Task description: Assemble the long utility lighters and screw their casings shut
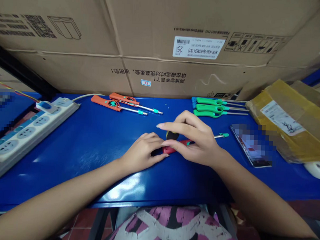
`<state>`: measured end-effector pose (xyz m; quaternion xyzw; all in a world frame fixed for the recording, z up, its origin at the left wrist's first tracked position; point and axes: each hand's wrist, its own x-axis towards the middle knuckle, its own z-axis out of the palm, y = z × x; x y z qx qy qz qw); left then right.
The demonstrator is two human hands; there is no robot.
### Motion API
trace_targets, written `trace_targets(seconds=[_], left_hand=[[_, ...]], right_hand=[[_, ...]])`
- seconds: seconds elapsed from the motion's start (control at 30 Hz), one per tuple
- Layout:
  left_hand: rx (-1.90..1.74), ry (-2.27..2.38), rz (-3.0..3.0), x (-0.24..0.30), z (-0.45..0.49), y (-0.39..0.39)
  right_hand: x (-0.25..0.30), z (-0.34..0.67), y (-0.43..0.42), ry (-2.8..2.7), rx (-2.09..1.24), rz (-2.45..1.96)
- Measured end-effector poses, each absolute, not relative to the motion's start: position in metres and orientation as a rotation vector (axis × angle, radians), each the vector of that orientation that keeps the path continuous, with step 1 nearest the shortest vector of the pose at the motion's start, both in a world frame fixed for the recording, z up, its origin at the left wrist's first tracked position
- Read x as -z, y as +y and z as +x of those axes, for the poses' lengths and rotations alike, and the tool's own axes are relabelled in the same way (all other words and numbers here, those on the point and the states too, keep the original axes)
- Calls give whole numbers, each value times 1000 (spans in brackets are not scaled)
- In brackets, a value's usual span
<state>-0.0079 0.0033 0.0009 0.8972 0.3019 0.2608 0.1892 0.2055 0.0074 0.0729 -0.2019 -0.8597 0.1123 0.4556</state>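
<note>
A red long-necked lighter lies on the blue tabletop, its metal tube and green tip pointing right. The fingers and thumb of my left hand close on the butt end of this lighter and press it to the table. Above the lighter, my right hand has its thumb and fingers around a short black-and-yellow screwdriver handle, which seems to stand upright. The screwdriver's lower end is hidden, and my right hand covers part of the lighter's body.
Two orange lighters lie at the back left. Several green lighters and a blue one sit at the back right. A phone, a taped parcel and a white mouse are on the right. A power strip runs along the left. Cardboard boxes wall the back.
</note>
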Motion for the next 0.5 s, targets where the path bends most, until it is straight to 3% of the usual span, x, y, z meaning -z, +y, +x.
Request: trace_targets(seconds=[0.1,0.27,0.4,0.5], left_hand=[[-730,853,2537,-2,-8,3],[-718,857,2524,-1,-8,3],[-757,865,2537,0,-8,3],[-734,865,2525,-1,-7,3]], right_hand=[[-73,206,8,-2147,-214,-530],[-74,206,7,-2187,-439,-498],[-73,206,10,-2100,-267,-537],[-77,207,9,-2157,-340,-510]])
